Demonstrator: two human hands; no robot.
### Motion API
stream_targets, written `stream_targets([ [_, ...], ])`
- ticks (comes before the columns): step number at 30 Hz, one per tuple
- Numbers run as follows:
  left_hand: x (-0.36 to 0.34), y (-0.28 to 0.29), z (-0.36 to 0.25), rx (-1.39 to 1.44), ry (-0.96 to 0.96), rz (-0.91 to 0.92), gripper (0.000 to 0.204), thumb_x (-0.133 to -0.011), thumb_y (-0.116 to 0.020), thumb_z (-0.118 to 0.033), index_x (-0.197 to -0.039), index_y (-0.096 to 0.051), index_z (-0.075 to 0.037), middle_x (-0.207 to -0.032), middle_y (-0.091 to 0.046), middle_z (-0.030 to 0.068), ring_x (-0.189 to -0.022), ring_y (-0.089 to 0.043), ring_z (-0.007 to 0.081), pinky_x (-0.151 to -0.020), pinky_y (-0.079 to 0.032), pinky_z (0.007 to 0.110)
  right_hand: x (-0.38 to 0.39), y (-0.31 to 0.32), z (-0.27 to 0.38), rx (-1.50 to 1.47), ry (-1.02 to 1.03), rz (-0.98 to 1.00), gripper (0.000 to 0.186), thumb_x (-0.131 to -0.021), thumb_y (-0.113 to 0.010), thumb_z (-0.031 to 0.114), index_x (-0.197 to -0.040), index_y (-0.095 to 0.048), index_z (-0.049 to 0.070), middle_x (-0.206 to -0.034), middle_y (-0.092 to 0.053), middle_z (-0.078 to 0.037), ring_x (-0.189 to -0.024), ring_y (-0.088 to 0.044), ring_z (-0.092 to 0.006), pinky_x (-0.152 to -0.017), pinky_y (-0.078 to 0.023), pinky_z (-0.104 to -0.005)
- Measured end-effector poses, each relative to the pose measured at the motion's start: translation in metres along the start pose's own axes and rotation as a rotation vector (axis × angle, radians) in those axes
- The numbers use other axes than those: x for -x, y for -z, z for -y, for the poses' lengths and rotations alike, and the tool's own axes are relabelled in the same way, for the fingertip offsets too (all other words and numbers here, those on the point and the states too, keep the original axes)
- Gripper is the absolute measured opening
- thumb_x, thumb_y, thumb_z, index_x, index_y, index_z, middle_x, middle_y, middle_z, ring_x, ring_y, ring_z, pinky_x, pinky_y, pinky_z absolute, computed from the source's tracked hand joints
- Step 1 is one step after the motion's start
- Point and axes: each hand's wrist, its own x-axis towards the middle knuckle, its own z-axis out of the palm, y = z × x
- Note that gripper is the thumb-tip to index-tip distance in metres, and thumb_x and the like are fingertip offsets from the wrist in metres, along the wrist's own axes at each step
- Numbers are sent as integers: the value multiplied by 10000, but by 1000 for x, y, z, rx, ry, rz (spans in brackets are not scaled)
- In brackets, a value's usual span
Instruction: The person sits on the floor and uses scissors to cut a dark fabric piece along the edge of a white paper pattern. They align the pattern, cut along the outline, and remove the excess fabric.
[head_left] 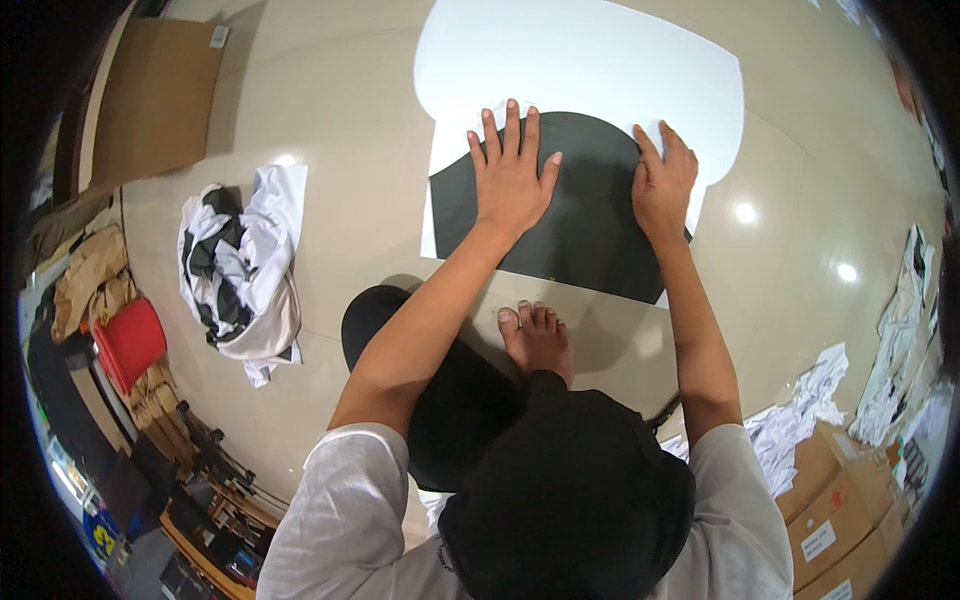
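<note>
Item, left: a crumpled black-and-white cloth bundle (240, 270), on the tiled floor (370, 200). Item, centre: a dark panel (590, 205), flat atop a larger white sheet (590, 60); its domed edge pointed away from the person, its long axis ran left to right, slanting slightly nearer at right. Left hand (512, 190): palm down, fingers spread, on panel, fingertips over the sheet. Right hand (663, 190): partly open, two fingers parted, at the panel's right curve. Item, far right: white cloth scraps (810, 400).

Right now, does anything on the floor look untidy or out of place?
The cloth heap at left and white bundle at right lie crumpled on the floor, untidy, unlike the flat black piece and white sheet.
</note>
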Motion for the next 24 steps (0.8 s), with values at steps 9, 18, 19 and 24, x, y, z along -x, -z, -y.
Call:
stream_targets([
  [9, 18, 3, 9, -18, 116, -65, 742, -1126, -493, -480, -1720, -339, -62, -1767, -250, 312, -1622, -156, 606, -1276, -124, 765, 0, -2, -1, 20, -8, 34, 444, -1046, -604, 101, -1482, -670, 155, -1560, -543, -234, -1458, -494, -401, -1268, -311, -621],
  [18, 6, 7, 40, -58, 81, -74, 700, -1135, -479, -477, -1715, -372, -101, -1775, -282, 265, -1641, -175, 555, -1310, -134, 707, 1, -2, -2, 7, 4, 17, 433, -1043, -612, 100, -1470, -669, 146, -1549, -549, -233, -1440, -506, -402, -1247, -330, -618],
  [19, 4, 8, 42, -67, 79, -74, 698, -1136, -477, -476, -1715, -373, -102, -1775, -286, 260, -1642, -175, 552, -1312, -134, 705, 1, -2, -2, 10, 2, 18, 431, -1042, -614, 100, -1467, -670, 146, -1547, -550, -233, -1438, -507, -402, -1246, -332, -616],
  [24, -7, 11, 54, -60, 37, -85, 680, -1143, -469, -463, -1709, -381, -96, -1772, -305, 247, -1643, -178, 549, -1313, -141, 702, 2, -3, -2, -7, 3, -15, 403, -1039, -613, 91, -1436, -677, 105, -1529, -566, -232, -1426, -516, -402, -1242, -342, -599],
])
